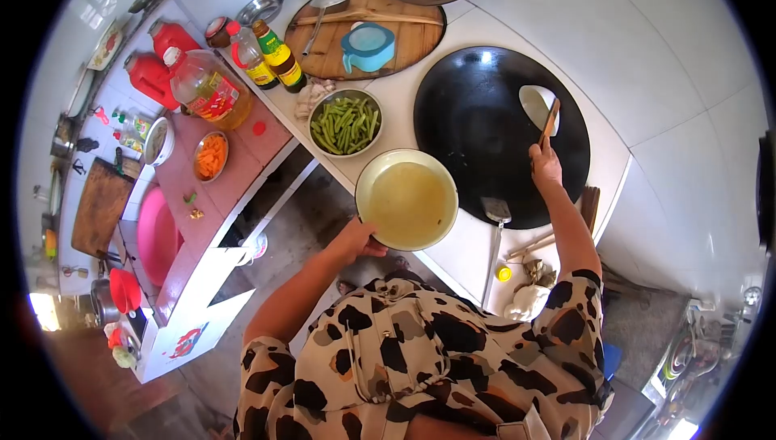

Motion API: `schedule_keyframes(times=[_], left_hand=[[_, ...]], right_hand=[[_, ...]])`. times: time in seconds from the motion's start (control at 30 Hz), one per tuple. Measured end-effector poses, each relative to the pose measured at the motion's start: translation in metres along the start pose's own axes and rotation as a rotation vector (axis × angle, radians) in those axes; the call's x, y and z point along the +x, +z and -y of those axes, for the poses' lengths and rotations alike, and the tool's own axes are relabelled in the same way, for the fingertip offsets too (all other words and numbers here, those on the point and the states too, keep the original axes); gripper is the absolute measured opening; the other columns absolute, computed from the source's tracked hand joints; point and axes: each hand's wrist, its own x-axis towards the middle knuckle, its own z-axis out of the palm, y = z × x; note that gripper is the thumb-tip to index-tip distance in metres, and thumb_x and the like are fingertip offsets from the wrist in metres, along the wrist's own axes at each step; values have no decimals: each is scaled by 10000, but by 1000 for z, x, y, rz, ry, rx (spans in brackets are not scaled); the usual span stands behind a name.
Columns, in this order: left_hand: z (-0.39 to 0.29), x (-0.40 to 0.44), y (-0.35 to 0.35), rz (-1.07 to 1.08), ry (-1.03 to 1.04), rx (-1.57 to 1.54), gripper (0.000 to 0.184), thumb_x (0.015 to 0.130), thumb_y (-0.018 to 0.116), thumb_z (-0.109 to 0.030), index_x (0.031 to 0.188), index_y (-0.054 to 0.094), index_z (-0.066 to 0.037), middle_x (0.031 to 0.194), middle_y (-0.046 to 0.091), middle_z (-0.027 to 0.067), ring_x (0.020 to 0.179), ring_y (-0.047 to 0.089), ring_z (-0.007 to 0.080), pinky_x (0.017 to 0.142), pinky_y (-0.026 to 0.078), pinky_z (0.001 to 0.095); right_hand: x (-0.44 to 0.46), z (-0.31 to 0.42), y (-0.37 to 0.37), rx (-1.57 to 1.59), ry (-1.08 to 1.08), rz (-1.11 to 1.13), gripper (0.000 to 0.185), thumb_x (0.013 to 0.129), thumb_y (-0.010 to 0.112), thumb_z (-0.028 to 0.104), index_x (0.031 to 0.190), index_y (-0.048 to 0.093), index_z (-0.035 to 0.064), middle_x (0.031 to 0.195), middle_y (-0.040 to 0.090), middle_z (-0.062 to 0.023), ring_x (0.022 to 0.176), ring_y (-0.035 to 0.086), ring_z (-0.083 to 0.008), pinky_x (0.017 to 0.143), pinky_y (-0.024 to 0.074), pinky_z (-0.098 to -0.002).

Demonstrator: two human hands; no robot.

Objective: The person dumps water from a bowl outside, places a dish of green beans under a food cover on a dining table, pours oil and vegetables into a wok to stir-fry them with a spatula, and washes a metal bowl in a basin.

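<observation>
"What is on the left?"

"A bowl of orange strips, then green pods in a metal bowl on the pale counter."

"And the left hand?"

"Its fingers are clamped on the lower-left edge of an enamel basin holding cloudy, yellowish liquid. The basin extends up and right from them."

"Further right?"

"A wide black wok, with a metal spatula lying across its near rim."

"The right hand?"

"Fingers closed around the wooden handle of a white scoop. Its bowl lies just beyond them, over the wok; whether it touches, I cannot tell."
</observation>
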Motion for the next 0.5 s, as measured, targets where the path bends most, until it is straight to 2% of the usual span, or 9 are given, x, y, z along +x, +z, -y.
schedule_keyframes(times=[0.07, 0.13, 0.2, 0.3, 0.33, 0.37, 0.4, 0.47, 0.5], left_hand=[[-2, -5, 3, 5, 6, -8, 361, 787, 456, -140, 1125, 463, -14, 874, 601, 113, 699, 616, 202, 631, 553, 340], [-3, -8, 5, 13, 4, -8, 359, 791, 453, -145, 1126, 462, -18, 876, 600, 111, 697, 614, 198, 632, 552, 338], [-4, -10, 8, 9, 6, -14, 356, 791, 454, -148, 1125, 465, -23, 877, 599, 109, 696, 613, 195, 637, 550, 339], [-10, -15, 12, 2, 15, -13, 355, 790, 458, -152, 1123, 471, -29, 878, 597, 108, 695, 612, 193, 642, 548, 343], [-12, -16, 14, -3, 18, -13, 355, 790, 460, -153, 1123, 473, -31, 878, 597, 108, 695, 611, 193, 643, 548, 344], [-10, -16, 13, 6, 26, -13, 358, 789, 463, -155, 1125, 473, -32, 879, 597, 111, 696, 612, 196, 642, 548, 346], [-7, -13, 11, 12, 33, -11, 361, 789, 467, -156, 1128, 473, -33, 879, 596, 114, 697, 612, 200, 642, 548, 348], [-4, -9, 7, 16, 38, 0, 370, 790, 469, -158, 1136, 470, -29, 883, 596, 121, 701, 612, 209, 643, 549, 354], [-3, -8, 7, 14, 35, 9, 375, 792, 469, -158, 1142, 466, -24, 886, 595, 125, 703, 613, 215, 645, 550, 358]], right_hand=[[-5, 9, 18, 235, 209, 159, 308, 632, 628, -43, 842, 459, 107, 1058, 485, -212, 847, 571, -384, 700, 490, -452], [-24, 24, 28, 81, 9, 268, 291, 623, 616, -63, 806, 462, 103, 1013, 516, -209, 759, 579, -377, 641, 493, -457], [-40, 71, 1, 367, -44, 35, 259, 668, 583, -95, 801, 452, 84, 895, 539, -173, 697, 596, -300, 572, 486, -412], [-45, 79, -4, 838, 371, -45, 224, 739, 560, -92, 812, 444, 84, 862, 556, -116, 754, 616, -196, 579, 481, -332], [-43, 77, -7, 1123, 480, -153, 199, 798, 558, -54, 861, 436, 90, 862, 547, -66, 826, 615, -161, 649, 492, -283], [-50, 73, -17, 1406, 621, -161, 216, 802, 551, -59, 879, 424, 98, 874, 542, -61, 855, 616, -183, 702, 496, -293], [-51, 87, -59, 1691, 765, -163, 234, 807, 545, -64, 897, 412, 106, 886, 537, -56, 885, 618, -206, 755, 501, -303], [-64, 98, -94, 1743, 655, -203, 254, 811, 530, -73, 914, 385, 108, 910, 530, -67, 923, 612, -248, 803, 503, -333], [-72, 101, -107, 1745, 593, -192, 245, 814, 505, -86, 889, 374, 106, 980, 530, -84, 976, 599, -253, 851, 473, -326]])
